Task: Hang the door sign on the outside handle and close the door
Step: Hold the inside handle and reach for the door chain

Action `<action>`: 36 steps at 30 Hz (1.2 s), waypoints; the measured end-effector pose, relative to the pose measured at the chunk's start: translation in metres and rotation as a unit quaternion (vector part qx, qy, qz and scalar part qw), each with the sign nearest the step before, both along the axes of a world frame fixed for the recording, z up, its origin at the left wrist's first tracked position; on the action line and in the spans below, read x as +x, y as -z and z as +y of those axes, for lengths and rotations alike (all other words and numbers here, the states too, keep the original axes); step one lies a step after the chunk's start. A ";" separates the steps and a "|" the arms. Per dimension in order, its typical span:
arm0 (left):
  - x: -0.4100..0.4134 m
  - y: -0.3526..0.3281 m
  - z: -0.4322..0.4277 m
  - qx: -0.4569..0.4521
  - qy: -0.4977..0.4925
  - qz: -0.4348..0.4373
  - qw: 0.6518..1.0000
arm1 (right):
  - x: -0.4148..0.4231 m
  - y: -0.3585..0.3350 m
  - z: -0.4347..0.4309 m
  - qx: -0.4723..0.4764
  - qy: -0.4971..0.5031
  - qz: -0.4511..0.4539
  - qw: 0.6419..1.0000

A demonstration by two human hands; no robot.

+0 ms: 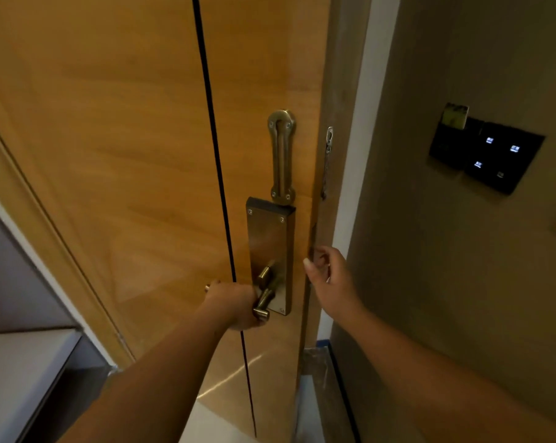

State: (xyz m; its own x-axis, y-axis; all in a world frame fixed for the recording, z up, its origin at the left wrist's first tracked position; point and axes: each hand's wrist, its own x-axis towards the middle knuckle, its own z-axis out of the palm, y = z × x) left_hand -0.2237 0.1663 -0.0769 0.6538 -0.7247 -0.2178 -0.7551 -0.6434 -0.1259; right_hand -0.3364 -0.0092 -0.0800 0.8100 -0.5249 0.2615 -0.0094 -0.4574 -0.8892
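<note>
My left hand [238,303] is wrapped around the inside handle [264,302], while my right hand [329,276], half-curled and empty, sits just right of it at the door [126,171] edge.

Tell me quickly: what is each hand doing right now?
Left hand: closed around the brass lever door handle.
Right hand: fingers loosely curled at the wooden door's edge, holding nothing visible.
</note>
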 end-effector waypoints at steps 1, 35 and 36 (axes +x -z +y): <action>0.007 0.002 -0.009 0.000 -0.004 0.015 1.000 | 0.009 0.003 -0.008 -0.013 0.003 -0.004 1.000; 0.231 0.037 -0.246 -0.210 -0.057 0.339 0.915 | 0.203 0.007 -0.181 -0.119 0.074 0.029 0.990; 0.238 0.043 -0.252 -0.231 -0.062 0.341 0.909 | 0.210 0.012 -0.184 -0.121 0.070 0.035 0.990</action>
State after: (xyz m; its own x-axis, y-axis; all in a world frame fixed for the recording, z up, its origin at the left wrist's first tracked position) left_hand 0.0145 -0.0861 -0.1203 0.5630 -0.7724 -0.2940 -0.4742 -0.5933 0.6505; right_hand -0.1260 -0.1932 -0.0917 0.7538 -0.5626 0.3395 -0.1451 -0.6464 -0.7491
